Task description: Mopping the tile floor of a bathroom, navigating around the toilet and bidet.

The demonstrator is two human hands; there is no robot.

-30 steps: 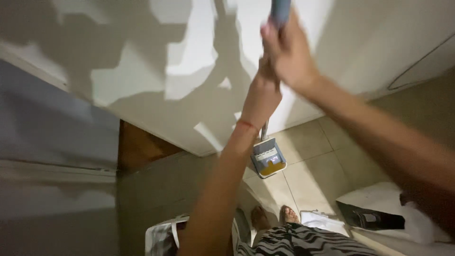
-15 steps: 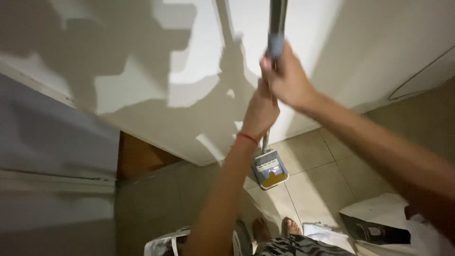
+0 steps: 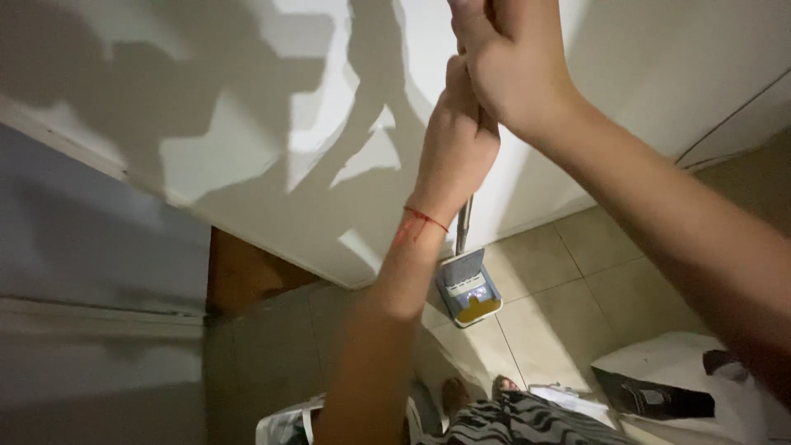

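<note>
1. Two hands grip one pole, seen from the head camera. The left hand (image 3: pixel 453 148) is closed around the mop handle (image 3: pixel 464 224); a red thread circles its wrist. The right hand (image 3: pixel 515 70) is stacked just above, fingers wrapped shut on the same shaft, which runs out past the top of the picture.
2. Location of the thing: the handle slopes down to the flat mop head (image 3: pixel 468 288), which rests on the tiled floor (image 3: pixel 568 297) close to the foot of the white wall (image 3: pixel 247 124).
3. Step in hand, as judged: mopping the floor strip along the wall, head down and in contact. The next move would call for both grips kept firm and a steady push or pull of the head along the tiles.
4. Materials and shapes: the shaft looks like thin grey metal, round in section. The mop head is a flat rectangle, grey with a yellow patch at its near end. Tiles are beige, smooth, square, with pale grout lines. The wall is matt white, crossed by hard shadows.
5. Surroundings: a white bag (image 3: pixel 684 387) lies at the floor's right edge; striped fabric (image 3: pixel 511 424) and bare toes (image 3: pixel 474 387) show at bottom.
</note>
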